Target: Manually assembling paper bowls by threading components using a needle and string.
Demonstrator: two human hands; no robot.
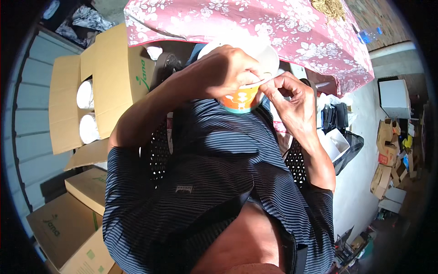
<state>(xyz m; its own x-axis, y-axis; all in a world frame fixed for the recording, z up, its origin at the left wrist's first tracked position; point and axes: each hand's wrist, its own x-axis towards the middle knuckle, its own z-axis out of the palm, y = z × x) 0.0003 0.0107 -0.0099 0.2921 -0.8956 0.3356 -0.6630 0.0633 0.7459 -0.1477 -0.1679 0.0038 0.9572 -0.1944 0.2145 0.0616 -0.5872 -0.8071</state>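
Before the pink-clothed tabletop (pixel 173 20), left hand (pixel 236 68) and right hand (pixel 294 102) grasp the rim of one orange tub (pixel 242 99), its inside glare-washed. Left of the tabletop, one open carton (pixel 112 68) holds two white cylinders (pixel 85 95).

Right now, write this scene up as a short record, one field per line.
Item in hand: orange tub with a green base, in front of a striped shirt
Left hand: curled over the tub's rim; its grip is hidden
Right hand: pinched at the rim's right side
Ahead: pink flowered cloth
Left side: open carton showing white cylinders
Upper right: blue bottle
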